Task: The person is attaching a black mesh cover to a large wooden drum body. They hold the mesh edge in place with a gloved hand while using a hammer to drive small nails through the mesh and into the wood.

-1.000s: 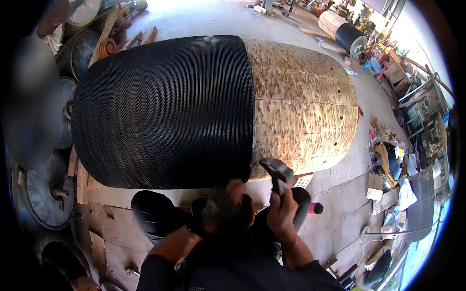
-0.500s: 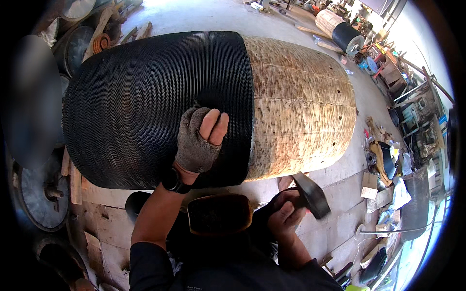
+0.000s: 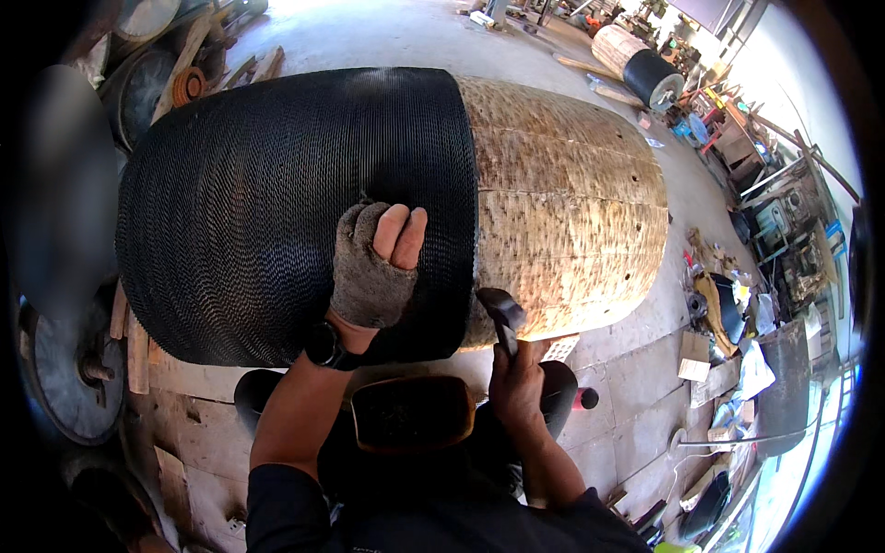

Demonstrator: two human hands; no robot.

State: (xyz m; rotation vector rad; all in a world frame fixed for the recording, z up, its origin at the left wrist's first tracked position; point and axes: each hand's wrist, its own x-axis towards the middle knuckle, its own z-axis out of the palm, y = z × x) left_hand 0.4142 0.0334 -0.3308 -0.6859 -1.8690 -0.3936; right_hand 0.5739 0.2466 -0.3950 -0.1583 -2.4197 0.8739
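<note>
A large wooden drum (image 3: 572, 212) lies crosswise in front of me. Its left part wears a black, finely ridged covering (image 3: 240, 212); the right part is bare, pitted pale wood with several dark holes. My left hand (image 3: 376, 267), in a grey glove with some bare fingertips, rests on the black covering near its edge. Its fingers are curled closed, and whatever they pinch is hidden. In my right hand (image 3: 518, 382) is a hammer (image 3: 502, 311), gripped by the handle. The hammer head is at the drum's lower side, just right of the covering's edge; I cannot tell whether it touches.
Between my knees sits a dark container with a tan rim (image 3: 474, 405). Metal discs (image 3: 78, 369) and wood pieces crowd the left. A second, half-black drum (image 3: 636, 64) lies far right. Cardboard, plastic and tools litter the right side, with a small box (image 3: 696, 356) among them.
My right hand has swung the hammer leftward and up, from right of my knee to the drum's lower side. The left hand keeps its place on the covering. The view has shifted slightly.
</note>
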